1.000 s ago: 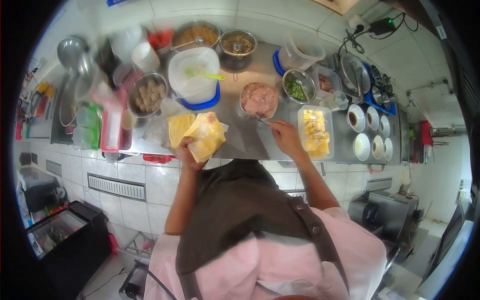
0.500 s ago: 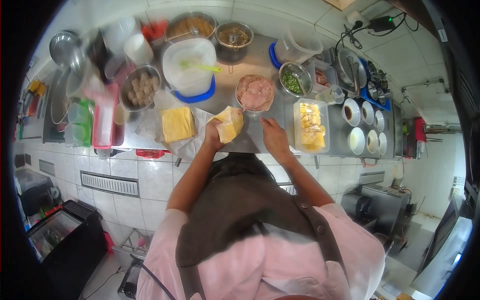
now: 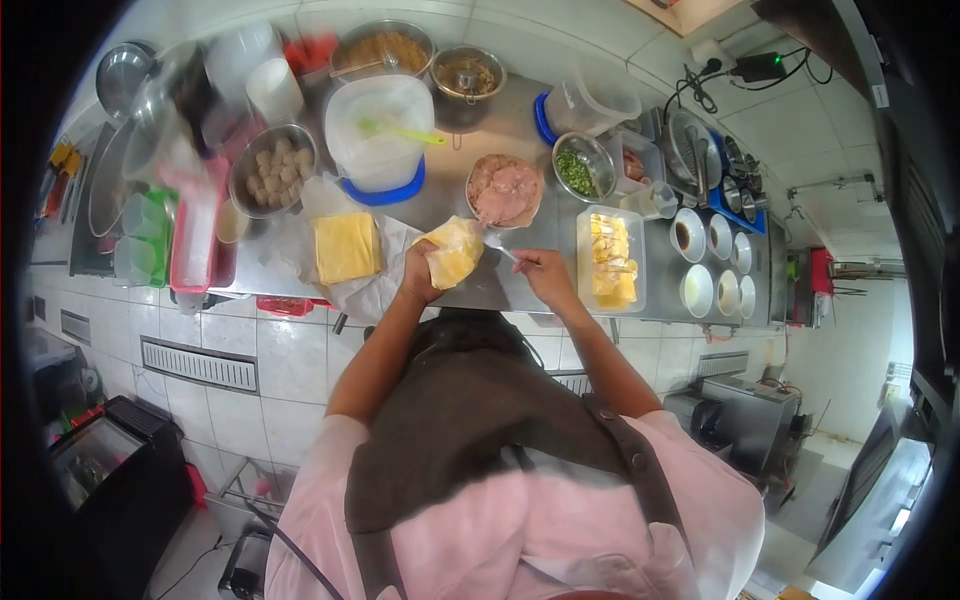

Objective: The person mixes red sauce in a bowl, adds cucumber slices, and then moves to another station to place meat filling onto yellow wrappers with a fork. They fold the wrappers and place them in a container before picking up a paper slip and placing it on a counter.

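My left hand (image 3: 419, 274) is closed around yellow dough wrappers (image 3: 456, 252), held just above the counter's front part. In my right hand (image 3: 547, 278) is a slim metal utensil (image 3: 499, 248), its blurred tip close to the wrappers; its exact shape is hard to make out. Just beyond both hands sits a bowl of pink minced meat (image 3: 505, 190). A square stack of yellow wrappers (image 3: 347, 248) lies on white paper (image 3: 393, 240) left of my left hand. To the right of my right hand, a clear plastic container (image 3: 611, 305) holds folded yellow pieces (image 3: 613, 258).
Behind stand a white tub (image 3: 379, 150), a bowl of meatballs (image 3: 279, 176) and a bowl of chopped greens (image 3: 577, 175). Several small sauce bowls (image 3: 697, 290) line the right side. A pink tray (image 3: 197, 245) sits left, below a blurred pale shape.
My right hand has turned, bringing the metal utensil into clear view near the wrappers. My left hand still grips the wrappers. The whole view has shifted slightly.
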`<move>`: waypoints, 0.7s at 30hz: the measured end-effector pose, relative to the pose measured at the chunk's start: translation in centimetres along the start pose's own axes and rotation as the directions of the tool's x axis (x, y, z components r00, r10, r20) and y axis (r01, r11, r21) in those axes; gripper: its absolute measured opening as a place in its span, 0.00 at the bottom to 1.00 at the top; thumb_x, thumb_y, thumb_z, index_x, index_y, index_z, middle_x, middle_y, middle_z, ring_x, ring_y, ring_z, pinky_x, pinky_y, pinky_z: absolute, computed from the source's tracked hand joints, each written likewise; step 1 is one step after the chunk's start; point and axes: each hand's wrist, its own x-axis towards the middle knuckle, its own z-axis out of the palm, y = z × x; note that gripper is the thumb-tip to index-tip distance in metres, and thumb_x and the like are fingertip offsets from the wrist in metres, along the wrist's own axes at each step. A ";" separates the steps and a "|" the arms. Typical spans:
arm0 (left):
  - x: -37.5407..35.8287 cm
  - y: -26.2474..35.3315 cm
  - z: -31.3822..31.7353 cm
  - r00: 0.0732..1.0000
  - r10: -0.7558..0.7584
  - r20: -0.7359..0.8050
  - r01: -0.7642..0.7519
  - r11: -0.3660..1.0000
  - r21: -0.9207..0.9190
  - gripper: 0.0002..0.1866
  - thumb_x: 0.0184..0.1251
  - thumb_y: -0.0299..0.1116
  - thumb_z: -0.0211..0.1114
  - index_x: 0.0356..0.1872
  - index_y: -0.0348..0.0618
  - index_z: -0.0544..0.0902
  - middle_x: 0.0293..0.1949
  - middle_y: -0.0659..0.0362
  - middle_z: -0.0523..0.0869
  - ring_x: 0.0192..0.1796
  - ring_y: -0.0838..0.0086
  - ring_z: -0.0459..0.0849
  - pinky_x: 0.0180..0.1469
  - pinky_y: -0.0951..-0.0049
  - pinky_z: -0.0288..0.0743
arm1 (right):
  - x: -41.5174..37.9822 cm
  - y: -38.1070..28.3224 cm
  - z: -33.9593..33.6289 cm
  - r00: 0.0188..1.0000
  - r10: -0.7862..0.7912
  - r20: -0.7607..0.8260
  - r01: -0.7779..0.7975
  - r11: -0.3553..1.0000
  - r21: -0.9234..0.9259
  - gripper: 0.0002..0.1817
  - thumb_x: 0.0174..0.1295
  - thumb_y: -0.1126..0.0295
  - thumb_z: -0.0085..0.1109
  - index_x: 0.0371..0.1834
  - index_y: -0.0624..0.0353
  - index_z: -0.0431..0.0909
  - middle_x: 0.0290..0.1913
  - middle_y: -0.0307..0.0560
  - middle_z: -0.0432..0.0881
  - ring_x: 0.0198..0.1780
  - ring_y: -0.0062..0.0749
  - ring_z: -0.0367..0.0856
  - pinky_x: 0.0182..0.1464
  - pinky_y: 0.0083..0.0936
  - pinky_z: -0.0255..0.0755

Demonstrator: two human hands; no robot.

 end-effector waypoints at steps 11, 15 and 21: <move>0.6 -0.4 -0.1 1.000 -0.030 0.005 0.030 0.999 0.023 0.38 0.51 0.38 0.51 0.68 0.33 0.67 0.64 0.43 0.75 0.64 0.48 0.76 0.68 0.51 0.68 | -1.1 -0.6 1.8 0.793 -0.603 -0.084 0.314 0.523 -0.792 0.15 0.62 0.79 0.51 0.49 0.64 0.82 0.34 0.55 0.80 0.36 0.50 0.80 0.36 0.38 0.75; 0.9 -0.6 0.0 0.999 -0.035 -0.012 0.035 0.999 0.008 0.36 0.53 0.37 0.50 0.67 0.33 0.67 0.63 0.43 0.75 0.63 0.49 0.76 0.68 0.52 0.69 | 0.1 0.7 1.1 0.760 -0.643 -0.088 0.453 0.622 -0.638 0.15 0.62 0.78 0.52 0.50 0.63 0.82 0.34 0.55 0.81 0.36 0.46 0.81 0.36 0.35 0.74; 0.5 -0.6 -0.3 0.995 -0.057 0.084 0.055 0.998 0.019 0.38 0.52 0.38 0.52 0.68 0.33 0.67 0.64 0.43 0.76 0.64 0.49 0.76 0.68 0.53 0.68 | -0.4 1.1 0.7 0.864 -0.494 -0.098 0.387 0.775 -0.499 0.17 0.60 0.81 0.56 0.53 0.62 0.82 0.36 0.53 0.82 0.35 0.39 0.83 0.38 0.28 0.74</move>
